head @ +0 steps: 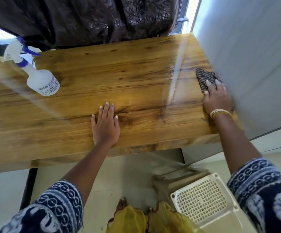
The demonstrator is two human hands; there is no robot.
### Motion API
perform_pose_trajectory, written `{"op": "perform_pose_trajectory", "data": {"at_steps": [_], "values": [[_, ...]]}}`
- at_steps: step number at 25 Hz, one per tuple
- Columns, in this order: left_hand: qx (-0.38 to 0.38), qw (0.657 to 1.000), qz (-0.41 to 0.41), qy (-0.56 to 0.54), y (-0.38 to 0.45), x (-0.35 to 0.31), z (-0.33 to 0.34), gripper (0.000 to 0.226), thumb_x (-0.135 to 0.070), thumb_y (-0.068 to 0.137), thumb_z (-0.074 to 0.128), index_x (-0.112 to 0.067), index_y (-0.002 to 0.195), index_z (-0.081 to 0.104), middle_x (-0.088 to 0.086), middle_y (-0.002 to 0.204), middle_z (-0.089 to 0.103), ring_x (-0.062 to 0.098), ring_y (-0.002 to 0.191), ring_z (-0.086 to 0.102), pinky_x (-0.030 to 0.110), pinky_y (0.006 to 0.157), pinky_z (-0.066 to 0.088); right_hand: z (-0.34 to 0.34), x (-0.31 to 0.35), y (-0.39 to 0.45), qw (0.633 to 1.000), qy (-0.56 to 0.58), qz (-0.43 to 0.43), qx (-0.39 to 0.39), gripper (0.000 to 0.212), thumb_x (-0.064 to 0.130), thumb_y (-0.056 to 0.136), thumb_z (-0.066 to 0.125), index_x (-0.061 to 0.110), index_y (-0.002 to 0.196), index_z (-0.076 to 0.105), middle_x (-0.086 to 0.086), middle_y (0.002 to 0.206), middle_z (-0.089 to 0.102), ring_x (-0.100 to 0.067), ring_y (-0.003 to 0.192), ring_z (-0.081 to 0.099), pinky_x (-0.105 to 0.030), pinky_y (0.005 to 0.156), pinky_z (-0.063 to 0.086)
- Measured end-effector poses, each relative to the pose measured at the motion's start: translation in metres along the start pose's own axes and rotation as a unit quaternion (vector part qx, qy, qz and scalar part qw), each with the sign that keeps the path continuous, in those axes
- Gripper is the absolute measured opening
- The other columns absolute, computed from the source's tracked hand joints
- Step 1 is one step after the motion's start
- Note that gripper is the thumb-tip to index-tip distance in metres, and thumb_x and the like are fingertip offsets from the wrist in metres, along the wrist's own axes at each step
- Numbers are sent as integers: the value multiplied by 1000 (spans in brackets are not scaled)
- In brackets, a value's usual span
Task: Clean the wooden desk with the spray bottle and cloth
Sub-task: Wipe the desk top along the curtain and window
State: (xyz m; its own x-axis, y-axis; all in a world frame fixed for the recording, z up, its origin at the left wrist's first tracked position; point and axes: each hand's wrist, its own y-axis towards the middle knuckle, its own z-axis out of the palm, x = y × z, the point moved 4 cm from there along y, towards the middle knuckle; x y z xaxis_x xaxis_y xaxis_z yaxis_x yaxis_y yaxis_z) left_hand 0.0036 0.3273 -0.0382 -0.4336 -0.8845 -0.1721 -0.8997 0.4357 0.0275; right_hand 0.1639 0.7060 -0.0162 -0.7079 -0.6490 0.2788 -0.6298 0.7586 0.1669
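The wooden desk (136,78) fills the middle of the view and shines wet near its right end. A white spray bottle (40,81) with a blue trigger stands upright at the desk's left rear. My left hand (105,125) lies flat and open on the desk near its front edge, holding nothing. My right hand (218,100) presses on a dark striped cloth (203,78) at the desk's far right, close to the wall. The fingers cover the cloth's near part.
A grey wall (254,56) borders the desk's right end. Dark patterned curtains (94,19) hang behind the desk. A cream plastic stool (203,197) stands on the floor at lower right, beside my feet. Black desk legs (29,187) show below.
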Motion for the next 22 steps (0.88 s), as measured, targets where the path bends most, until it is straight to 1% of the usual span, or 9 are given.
{"op": "perform_pose_trajectory", "data": {"at_steps": [3, 6, 10, 12, 14, 16, 17, 19, 22], "values": [[1, 1000, 0, 5, -2, 0, 0, 53, -35, 104, 24, -24, 155, 19, -3, 163, 15, 17, 151, 10, 49, 120, 14, -1, -2, -46, 997, -6, 69, -35, 47, 26, 95, 44, 23, 142, 43, -13, 150, 37, -34, 136, 35, -46, 110, 30], [0, 1000, 5, -2, 0, 0, 2, 53, -35, 104, 25, -23, 155, 20, -2, 163, 15, 18, 151, 11, 50, 119, 14, -5, -11, -84, 988, 1, 135, -78, 46, 25, 94, 44, 22, 140, 46, -12, 148, 40, -34, 134, 38, -45, 110, 32], [-2, 1000, 2, -2, 0, 0, 1, 53, -35, 104, 25, -23, 155, 20, -2, 163, 16, 18, 151, 11, 50, 120, 15, -7, -11, -109, 975, 54, 160, -141, 45, 26, 88, 44, 23, 132, 57, -8, 141, 48, -31, 128, 44, -44, 103, 40], [-2, 1000, 0, 0, -1, 1, 1, 53, -35, 104, 24, -23, 155, 20, -2, 163, 15, 18, 151, 11, 50, 120, 15, -8, -10, -116, 971, 62, 163, -161, 45, 25, 87, 44, 22, 129, 59, -8, 138, 50, -31, 126, 45, -44, 101, 41], [-2, 1000, -1, 3, -1, 0, 1, 53, -35, 104, 24, -23, 155, 20, -2, 163, 15, 18, 151, 11, 50, 120, 14, -9, -4, -114, 973, 39, 190, -128, 47, 25, 90, 42, 20, 135, 53, -11, 143, 44, -32, 131, 40, -46, 106, 36], [-6, 1000, -1, 0, 1, 0, 2, 53, -35, 104, 25, -23, 155, 20, -2, 163, 16, 19, 151, 12, 50, 120, 15, -2, 16, -106, 971, -10, 232, -57, 52, 26, 93, 37, 18, 145, 38, -13, 151, 33, -34, 139, 29, -48, 113, 28], [-8, 1000, -1, -2, 0, 0, 1, 53, -35, 104, 25, -22, 154, 21, -1, 163, 17, 19, 151, 12, 51, 120, 15, 3, 34, -104, 974, -39, 220, -19, 54, 27, 94, 34, 17, 147, 33, -13, 153, 30, -35, 140, 26, -48, 114, 26], [-11, 1000, 3, -4, -1, 0, 1, 52, -35, 104, 25, -22, 154, 22, -1, 163, 18, 19, 150, 13, 51, 119, 15, 15, 84, -110, 989, -75, 120, 31, 60, 31, 90, 30, 15, 148, 32, -13, 153, 32, -37, 140, 27, -49, 113, 29], [-9, 1000, 5, -15, -1, 0, 2, 53, -35, 104, 25, -21, 154, 22, -1, 163, 18, 19, 151, 12, 51, 119, 14, 32, 168, -147, 995, -20, -82, 44, 56, 28, 90, 45, 17, 144, 40, -13, 148, 40, -38, 136, 35, -48, 111, 27]]}}
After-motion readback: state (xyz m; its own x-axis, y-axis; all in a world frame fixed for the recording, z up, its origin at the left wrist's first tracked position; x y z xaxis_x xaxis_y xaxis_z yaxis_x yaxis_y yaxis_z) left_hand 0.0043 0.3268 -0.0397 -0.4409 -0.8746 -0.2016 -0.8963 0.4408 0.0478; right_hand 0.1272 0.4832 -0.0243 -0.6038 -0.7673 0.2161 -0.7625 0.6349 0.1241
